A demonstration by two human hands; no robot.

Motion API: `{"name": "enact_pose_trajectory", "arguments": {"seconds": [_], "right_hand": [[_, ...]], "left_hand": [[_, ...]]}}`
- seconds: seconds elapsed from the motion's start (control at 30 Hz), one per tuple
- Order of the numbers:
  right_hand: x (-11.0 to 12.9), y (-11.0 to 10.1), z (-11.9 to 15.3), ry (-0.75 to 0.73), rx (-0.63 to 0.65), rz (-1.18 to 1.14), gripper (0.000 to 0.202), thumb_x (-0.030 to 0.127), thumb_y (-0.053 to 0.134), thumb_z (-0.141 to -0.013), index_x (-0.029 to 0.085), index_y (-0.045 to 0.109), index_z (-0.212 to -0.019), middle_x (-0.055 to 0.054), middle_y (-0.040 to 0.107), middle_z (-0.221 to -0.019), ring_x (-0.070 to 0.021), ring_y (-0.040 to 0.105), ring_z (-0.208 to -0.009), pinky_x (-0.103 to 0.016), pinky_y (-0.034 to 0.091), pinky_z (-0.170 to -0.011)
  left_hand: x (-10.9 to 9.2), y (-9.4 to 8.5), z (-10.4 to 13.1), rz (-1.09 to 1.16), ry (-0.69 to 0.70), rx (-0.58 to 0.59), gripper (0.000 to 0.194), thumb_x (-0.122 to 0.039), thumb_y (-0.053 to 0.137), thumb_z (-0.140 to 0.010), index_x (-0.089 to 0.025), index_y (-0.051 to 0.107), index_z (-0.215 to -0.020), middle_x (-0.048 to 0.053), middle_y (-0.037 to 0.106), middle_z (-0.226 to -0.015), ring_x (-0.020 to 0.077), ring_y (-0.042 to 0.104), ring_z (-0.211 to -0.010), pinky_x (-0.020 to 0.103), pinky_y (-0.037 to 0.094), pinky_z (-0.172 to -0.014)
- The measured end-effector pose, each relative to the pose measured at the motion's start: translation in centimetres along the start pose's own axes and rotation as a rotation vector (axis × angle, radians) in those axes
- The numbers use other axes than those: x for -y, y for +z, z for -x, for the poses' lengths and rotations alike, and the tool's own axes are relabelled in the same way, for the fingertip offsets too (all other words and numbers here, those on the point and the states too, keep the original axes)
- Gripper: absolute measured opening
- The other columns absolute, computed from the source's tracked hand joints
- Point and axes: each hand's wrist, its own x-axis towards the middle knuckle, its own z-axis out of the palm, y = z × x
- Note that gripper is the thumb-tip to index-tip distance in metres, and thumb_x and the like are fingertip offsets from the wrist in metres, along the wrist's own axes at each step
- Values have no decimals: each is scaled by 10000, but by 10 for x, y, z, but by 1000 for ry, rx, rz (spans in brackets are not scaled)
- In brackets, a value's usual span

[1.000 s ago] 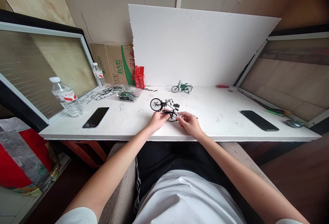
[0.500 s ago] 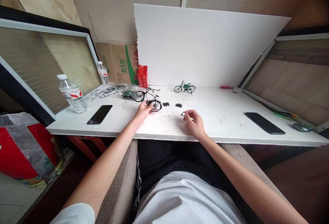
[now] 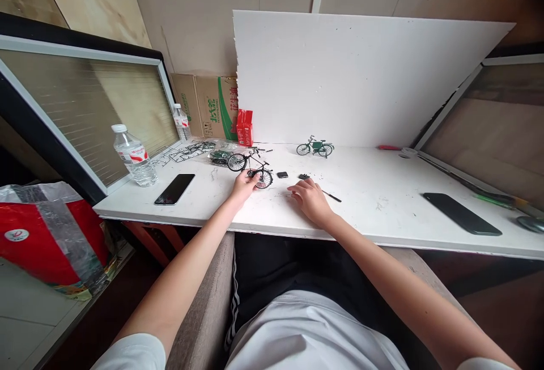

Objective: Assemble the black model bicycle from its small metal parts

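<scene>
My left hand is closed on a black model bicycle, gripping it low by the pedals and the nearer wheel. The bicycle is tilted just above the white table. Palm down over the table, my right hand has its fingers stretched and apart, and no held thing shows. Beyond its fingers lies a small black part, partly covered. Left of that is a black rectangular piece. A thin dark stick-like tool rests beside the right hand.
A green model bicycle stands before a white board. Part frames and a bagged green bundle lie behind left. Bottles and a phone are left. Another dark phone lies right.
My right hand has turned palm down and spread its fingers; the small dark piece it pinched no longer shows. The stick-like tool has come into sight. My left hand keeps the bicycle.
</scene>
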Motion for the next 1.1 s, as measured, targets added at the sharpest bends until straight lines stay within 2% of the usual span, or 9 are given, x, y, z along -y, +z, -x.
{"name": "enact_pose_trajectory", "arguments": {"seconds": [0.17,0.4,0.63,0.73,0.9,1.1], "right_hand": [[-7,2,-14,-53,121,94,284,177,523,-1026,186,805,-1064,-153,744,-1040,-308,583,-1021,-404,453,-868],[-2,4,-19,-84,155,180,319,255,468,-1073,159,771,-1062,-176,723,-1052,-316,589,-1029,-403,430,-862],[1,5,-33,-59,227,375,303,165,443,-1063,104,739,-1079,-206,715,-1101,-336,575,-1076,-412,402,-855],[7,5,-32,-109,204,307,304,188,449,-1079,143,745,-1132,-173,714,-1139,-306,574,-1087,-390,400,-868],[26,7,-29,-176,179,130,304,372,535,-1083,180,768,-1118,-126,720,-1080,-259,590,-1043,-345,424,-866],[34,8,-35,-175,243,149,262,290,539,-1076,169,761,-1006,-143,714,-1061,-280,586,-1108,-313,440,-736]], "left_hand": [[-2,1,1,-37,17,34,514,-526,837,-799,-172,619,-1101,72,731,-932,176,711,-785,241,500,-633],[0,1,0,-48,14,28,505,-513,841,-801,-162,635,-1099,85,746,-924,187,721,-780,251,514,-635],[3,0,-2,-56,25,36,530,-538,843,-789,-158,639,-1097,93,759,-955,194,737,-781,251,528,-647],[5,-1,-2,-47,26,41,535,-538,841,-794,-165,636,-1119,87,759,-930,199,736,-786,251,526,-648],[7,-2,-2,-50,30,38,520,-521,831,-815,-166,633,-1139,92,761,-931,198,732,-786,252,517,-649],[9,-1,-2,-48,38,42,533,-528,835,-806,-162,633,-1137,82,749,-902,193,719,-765,253,503,-641]]}}
